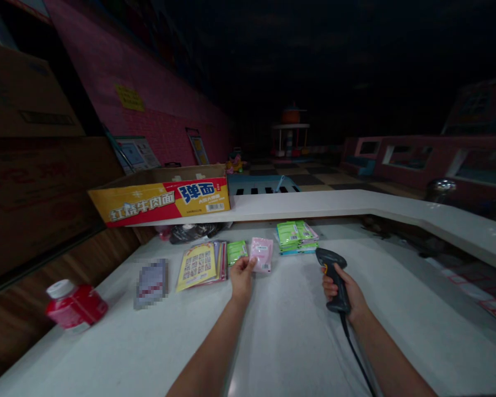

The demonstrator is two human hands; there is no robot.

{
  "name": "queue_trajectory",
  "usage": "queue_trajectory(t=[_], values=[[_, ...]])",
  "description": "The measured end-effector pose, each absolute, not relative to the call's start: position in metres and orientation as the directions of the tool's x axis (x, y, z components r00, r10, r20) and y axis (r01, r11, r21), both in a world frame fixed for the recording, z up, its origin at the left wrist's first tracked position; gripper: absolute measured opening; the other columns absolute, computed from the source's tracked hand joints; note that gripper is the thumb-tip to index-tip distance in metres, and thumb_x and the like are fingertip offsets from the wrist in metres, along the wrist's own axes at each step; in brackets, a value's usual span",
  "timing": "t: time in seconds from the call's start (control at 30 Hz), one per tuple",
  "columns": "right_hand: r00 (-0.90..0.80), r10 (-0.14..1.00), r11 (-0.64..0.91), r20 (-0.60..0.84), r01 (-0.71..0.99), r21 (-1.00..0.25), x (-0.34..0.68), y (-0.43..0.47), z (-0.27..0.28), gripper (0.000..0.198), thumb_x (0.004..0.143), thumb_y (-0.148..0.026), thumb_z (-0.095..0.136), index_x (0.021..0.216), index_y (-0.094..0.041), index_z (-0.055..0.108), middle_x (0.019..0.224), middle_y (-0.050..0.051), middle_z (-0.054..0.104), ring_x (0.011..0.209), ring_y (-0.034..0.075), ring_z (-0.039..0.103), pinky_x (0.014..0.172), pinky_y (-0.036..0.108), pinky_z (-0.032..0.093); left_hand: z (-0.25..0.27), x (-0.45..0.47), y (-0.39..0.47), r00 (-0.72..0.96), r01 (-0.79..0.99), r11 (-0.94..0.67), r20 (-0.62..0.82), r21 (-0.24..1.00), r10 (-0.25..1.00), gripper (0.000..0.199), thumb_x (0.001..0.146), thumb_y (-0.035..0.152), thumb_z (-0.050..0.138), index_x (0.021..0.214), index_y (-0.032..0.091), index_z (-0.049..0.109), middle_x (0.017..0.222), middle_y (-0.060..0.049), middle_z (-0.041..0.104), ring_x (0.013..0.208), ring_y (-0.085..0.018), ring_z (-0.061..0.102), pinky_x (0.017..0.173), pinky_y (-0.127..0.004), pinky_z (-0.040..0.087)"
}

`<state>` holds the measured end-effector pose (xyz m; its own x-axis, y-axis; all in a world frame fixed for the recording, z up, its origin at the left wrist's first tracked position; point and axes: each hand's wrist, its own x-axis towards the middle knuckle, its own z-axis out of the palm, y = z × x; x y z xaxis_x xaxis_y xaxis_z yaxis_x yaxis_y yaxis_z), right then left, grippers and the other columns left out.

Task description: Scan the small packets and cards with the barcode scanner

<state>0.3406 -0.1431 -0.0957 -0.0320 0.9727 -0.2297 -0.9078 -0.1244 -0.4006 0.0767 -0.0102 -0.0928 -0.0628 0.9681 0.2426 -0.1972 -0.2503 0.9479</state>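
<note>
Between its thumb and fingers, my left hand [242,278] pinches the lower left edge of a pink packet [262,253] with a barcode near its corner. Just behind that hand lies a green packet [236,252] on the counter. My right hand [347,292] is wrapped round the handle of a black barcode scanner [337,278], its head angled up and to the left, with a cable running down from the grip. A stack of green, pink and blue packets [295,237] sits beyond, between both hands. To the left is a pile of booklets [200,264] with a yellow one on top.
A red bottle with a white cap [76,306] stands at left beside a blurred-out item [151,282]. An open yellow-and-red carton [165,193] rests on the raised white ledge [306,204] behind. Large cardboard boxes [37,182] are stacked far left. A dark bag [194,231] lies under the ledge.
</note>
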Motion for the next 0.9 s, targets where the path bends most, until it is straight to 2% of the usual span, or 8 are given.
queue_trajectory(t=[0.17, 0.23, 0.37, 0.53, 0.6, 0.67, 0.77, 0.9], values=[[-0.026, 0.972, -0.115, -0.233, -0.917, -0.381, 0.341, -0.140, -0.098, 0.017, 0.089, -0.032, 0.063, 0.092, -0.015, 0.059, 0.057, -0.004, 0.050, 0.040, 0.006, 0.045, 0.036, 0.015, 0.038, -0.069, 0.116, -0.007, 0.016, -0.323, -0.093, 0.104, 0.942, 0.995, 0.043, 0.052, 0.050, 0.085, 0.070, 0.013, 0.069, 0.054, 0.004, 0.056, 0.045, -0.004, 0.039, 0.044, -0.018, 0.029], [-0.028, 0.971, -0.120, -0.236, -0.914, -0.387, 0.341, -0.139, -0.098, 0.017, 0.088, -0.032, 0.065, 0.092, -0.016, 0.059, 0.056, -0.005, 0.049, 0.040, 0.006, 0.044, 0.036, 0.015, 0.038, -0.056, 0.139, -0.001, 0.063, -0.353, 0.019, 0.004, 0.935, 0.998, 0.041, 0.049, 0.045, 0.087, 0.068, 0.013, 0.068, 0.054, 0.003, 0.057, 0.043, -0.004, 0.041, 0.044, -0.018, 0.033], [-0.019, 0.966, -0.120, -0.260, -0.917, -0.379, 0.340, -0.138, -0.097, 0.018, 0.087, -0.032, 0.065, 0.092, -0.016, 0.059, 0.056, -0.005, 0.050, 0.040, 0.006, 0.044, 0.035, 0.015, 0.038, -0.033, 0.184, 0.019, 0.041, -0.269, 0.120, -0.114, 0.955, 0.993, 0.026, 0.057, 0.027, 0.082, 0.057, 0.014, 0.060, 0.050, 0.003, 0.055, 0.042, -0.006, 0.048, 0.049, -0.022, 0.045], [-0.018, 0.968, -0.113, -0.249, -0.921, -0.373, 0.339, -0.135, -0.099, 0.020, 0.084, -0.033, 0.069, 0.090, -0.017, 0.059, 0.056, -0.005, 0.050, 0.039, 0.006, 0.044, 0.036, 0.015, 0.038, -0.023, 0.220, 0.045, -0.006, -0.145, 0.096, -0.097, 0.985, 0.995, 0.016, 0.067, 0.017, 0.074, 0.061, 0.014, 0.059, 0.050, 0.003, 0.055, 0.042, -0.010, 0.053, 0.050, -0.025, 0.047], [-0.018, 0.971, -0.114, -0.237, -0.912, -0.394, 0.338, -0.135, -0.099, 0.022, 0.082, -0.033, 0.072, 0.090, -0.018, 0.058, 0.055, -0.005, 0.050, 0.040, 0.006, 0.045, 0.037, 0.014, 0.038, -0.025, 0.227, 0.051, -0.060, -0.050, 0.019, -0.022, 0.999, 0.998, 0.009, 0.070, 0.015, 0.070, 0.075, 0.015, 0.063, 0.056, 0.003, 0.058, 0.045, -0.011, 0.056, 0.052, -0.025, 0.047], [-0.022, 0.973, -0.119, -0.231, -0.901, -0.416, 0.338, -0.136, -0.098, 0.024, 0.080, -0.033, 0.074, 0.089, -0.018, 0.058, 0.055, -0.006, 0.050, 0.041, 0.005, 0.045, 0.038, 0.013, 0.038, -0.029, 0.229, 0.054, -0.095, 0.157, -0.140, 0.156, 0.978, 0.983, 0.013, 0.074, 0.013, 0.066, 0.086, 0.016, 0.064, 0.063, 0.001, 0.063, 0.053, -0.013, 0.060, 0.058, -0.025, 0.048], [-0.019, 0.972, -0.120, -0.235, -0.899, -0.421, 0.336, -0.137, -0.094, 0.024, 0.080, -0.034, 0.074, 0.089, -0.018, 0.058, 0.055, -0.006, 0.050, 0.041, 0.005, 0.045, 0.037, 0.013, 0.037, -0.033, 0.227, 0.053, 0.034, 0.468, -0.374, 0.406, 0.801, 0.913, 0.009, 0.079, 0.013, 0.060, 0.081, 0.018, 0.067, 0.074, -0.005, 0.068, 0.071, -0.018, 0.064, 0.071, -0.030, 0.048], [0.001, 0.965, -0.113, -0.261, -0.900, -0.421, 0.334, -0.138, -0.089, 0.023, 0.082, -0.034, 0.073, 0.089, -0.017, 0.058, 0.054, -0.005, 0.050, 0.040, 0.005, 0.044, 0.036, 0.013, 0.036, -0.037, 0.216, 0.044, 0.234, 0.652, -0.522, 0.509, 0.550, 0.828, 0.016, 0.085, 0.027, 0.061, 0.086, 0.018, 0.074, 0.087, -0.011, 0.068, 0.090, -0.025, 0.061, 0.088, -0.038, 0.043]])
